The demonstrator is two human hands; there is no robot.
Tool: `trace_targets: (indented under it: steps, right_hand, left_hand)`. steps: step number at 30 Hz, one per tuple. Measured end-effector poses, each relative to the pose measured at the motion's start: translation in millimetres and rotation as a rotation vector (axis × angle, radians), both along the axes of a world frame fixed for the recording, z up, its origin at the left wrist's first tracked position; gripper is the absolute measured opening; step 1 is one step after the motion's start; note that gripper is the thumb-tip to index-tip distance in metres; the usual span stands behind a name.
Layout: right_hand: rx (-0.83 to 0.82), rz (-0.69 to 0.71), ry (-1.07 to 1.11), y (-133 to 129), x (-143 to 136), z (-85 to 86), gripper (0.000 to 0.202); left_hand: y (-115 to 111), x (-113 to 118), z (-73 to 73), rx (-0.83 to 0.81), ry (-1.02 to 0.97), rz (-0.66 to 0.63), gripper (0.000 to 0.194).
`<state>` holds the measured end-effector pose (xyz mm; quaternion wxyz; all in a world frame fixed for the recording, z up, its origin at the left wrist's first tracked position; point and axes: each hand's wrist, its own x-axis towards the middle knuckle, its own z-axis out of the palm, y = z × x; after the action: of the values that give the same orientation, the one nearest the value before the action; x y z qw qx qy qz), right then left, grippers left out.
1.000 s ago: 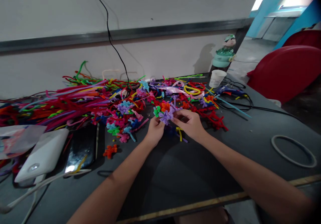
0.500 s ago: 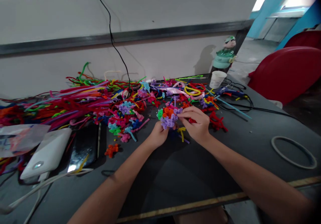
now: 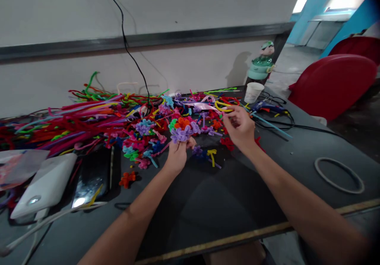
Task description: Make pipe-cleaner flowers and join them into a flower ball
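Note:
My left hand is closed around the base of a small bunch of pipe-cleaner flowers. Purple, orange and green blooms show at its top; the stems are hidden in the fingers. Over the right part of the craft pile, my right hand has its fingers curved and parted, with nothing visible between them. Its fingertips are close to a yellow pipe-cleaner loop and a pale pink ribbon; whether they touch is unclear. A yellow pipe-cleaner piece lies on the table between the hands.
Loose pipe cleaners spread along the wall. At left lie a white power bank and a dark phone. A paper cup, a green figurine and a blue glue gun stand back right, near a grey ring.
My right hand has left the flower bunch and moved up and right to the pile. The bunch, in my left hand, has shifted left. The view has turned slightly.

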<state>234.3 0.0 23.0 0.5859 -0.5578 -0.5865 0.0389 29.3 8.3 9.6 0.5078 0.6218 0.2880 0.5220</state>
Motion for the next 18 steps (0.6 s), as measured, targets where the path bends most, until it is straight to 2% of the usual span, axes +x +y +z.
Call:
trace_targets:
  steps: [3, 6, 10, 13, 18]
  right_hand:
    - [-0.053, -0.175, -0.015, 10.6, 22.1, -0.6, 0.026]
    - [-0.132, -0.191, -0.141, 11.8, 30.1, -2.2, 0.021]
    - [-0.266, -0.027, -0.455, 4.6, 20.2, -2.3, 0.019]
    - [-0.295, 0.123, -0.676, 1.5, 10.6, -3.5, 0.016]
    - [-0.398, 0.207, -0.809, 0.1, 13.3, -4.9, 0.014]
  left_hand:
    - [5.5, -3.7, 0.6, -0.061, -0.118, 0.073, 0.044]
    - [12.6, -5.4, -1.2, -0.133, -0.168, 0.124, 0.043]
    - [18.0, -4.2, -1.2, -0.163, -0.234, 0.231, 0.044]
    - [18.6, -3.9, -0.7, -0.193, -0.275, 0.273, 0.042]
    - [21.3, -7.2, -4.8, -0.261, -0.390, 0.278, 0.032]
